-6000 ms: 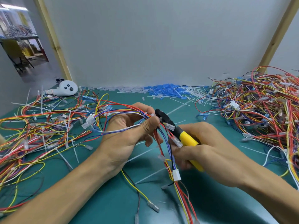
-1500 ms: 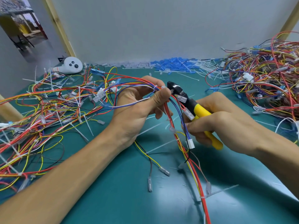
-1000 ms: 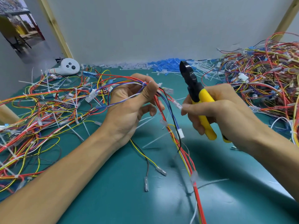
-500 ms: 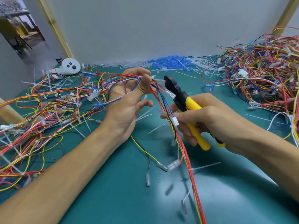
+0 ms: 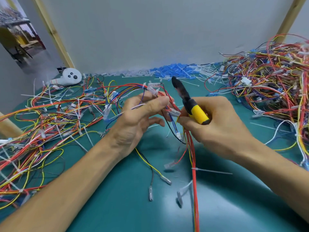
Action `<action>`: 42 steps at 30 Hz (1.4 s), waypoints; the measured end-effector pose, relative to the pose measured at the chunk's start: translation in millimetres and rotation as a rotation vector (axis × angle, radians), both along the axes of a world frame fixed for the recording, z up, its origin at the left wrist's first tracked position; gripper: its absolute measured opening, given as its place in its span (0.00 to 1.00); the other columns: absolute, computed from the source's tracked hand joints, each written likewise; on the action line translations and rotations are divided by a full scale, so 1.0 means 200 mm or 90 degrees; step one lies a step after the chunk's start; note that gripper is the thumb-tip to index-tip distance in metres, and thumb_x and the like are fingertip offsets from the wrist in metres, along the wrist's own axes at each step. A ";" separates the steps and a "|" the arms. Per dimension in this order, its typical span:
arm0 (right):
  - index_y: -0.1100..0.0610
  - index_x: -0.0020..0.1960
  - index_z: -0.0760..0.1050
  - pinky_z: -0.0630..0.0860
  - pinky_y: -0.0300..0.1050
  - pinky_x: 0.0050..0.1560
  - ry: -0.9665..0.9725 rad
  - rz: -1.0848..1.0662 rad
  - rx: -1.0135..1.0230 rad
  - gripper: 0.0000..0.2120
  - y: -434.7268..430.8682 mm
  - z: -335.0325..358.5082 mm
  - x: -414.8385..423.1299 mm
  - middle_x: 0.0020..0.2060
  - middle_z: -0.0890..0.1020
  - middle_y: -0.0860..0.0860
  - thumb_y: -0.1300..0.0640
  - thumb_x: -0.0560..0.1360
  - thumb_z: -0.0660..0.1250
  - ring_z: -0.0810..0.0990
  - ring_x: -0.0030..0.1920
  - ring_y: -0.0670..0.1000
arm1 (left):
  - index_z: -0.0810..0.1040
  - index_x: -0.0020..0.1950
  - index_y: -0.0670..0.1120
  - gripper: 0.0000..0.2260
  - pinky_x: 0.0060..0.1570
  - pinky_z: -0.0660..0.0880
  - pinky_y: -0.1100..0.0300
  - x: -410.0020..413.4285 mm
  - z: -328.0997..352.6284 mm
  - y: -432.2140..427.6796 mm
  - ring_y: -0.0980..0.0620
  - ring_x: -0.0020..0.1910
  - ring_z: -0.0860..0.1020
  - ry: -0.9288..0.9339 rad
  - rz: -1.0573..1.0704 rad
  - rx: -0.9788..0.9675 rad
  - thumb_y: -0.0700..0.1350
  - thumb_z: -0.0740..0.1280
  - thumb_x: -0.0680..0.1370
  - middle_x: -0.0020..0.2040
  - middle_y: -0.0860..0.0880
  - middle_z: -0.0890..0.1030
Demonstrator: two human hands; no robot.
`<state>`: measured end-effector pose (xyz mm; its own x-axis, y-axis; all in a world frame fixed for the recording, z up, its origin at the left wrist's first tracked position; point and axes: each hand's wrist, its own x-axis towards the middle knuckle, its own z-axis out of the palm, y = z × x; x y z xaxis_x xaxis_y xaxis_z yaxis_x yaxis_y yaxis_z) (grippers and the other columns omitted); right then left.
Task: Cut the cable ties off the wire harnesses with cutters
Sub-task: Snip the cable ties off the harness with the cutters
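Observation:
My left hand pinches a wire harness of red, blue, yellow and black wires between thumb and fingers, above the table's middle. The wires hang down toward the front edge, with a white cable tie still round the red strands. My right hand grips the yellow-handled cutters; their black jaws point up and away, just right of the held wires. My right fingers also touch the hanging strands.
A big heap of tied harnesses fills the right side. Loose wires and cut ties spread over the left of the green mat. Blue and white offcuts line the back wall. A white controller lies back left.
My right hand has brought the cutters from held high back down beside the harness. My left hand has shifted its pinch along the wires, and the hanging strands swing.

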<state>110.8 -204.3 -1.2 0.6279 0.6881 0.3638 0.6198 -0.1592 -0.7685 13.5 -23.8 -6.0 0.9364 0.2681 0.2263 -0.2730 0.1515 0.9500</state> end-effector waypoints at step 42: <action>0.56 0.34 0.75 0.66 0.39 0.27 0.125 0.119 -0.185 0.12 -0.06 0.14 0.03 0.25 0.74 0.51 0.58 0.74 0.73 0.70 0.26 0.49 | 0.79 0.59 0.37 0.13 0.46 0.80 0.59 0.01 0.00 -0.03 0.50 0.42 0.83 -0.094 0.086 0.036 0.34 0.69 0.75 0.45 0.46 0.83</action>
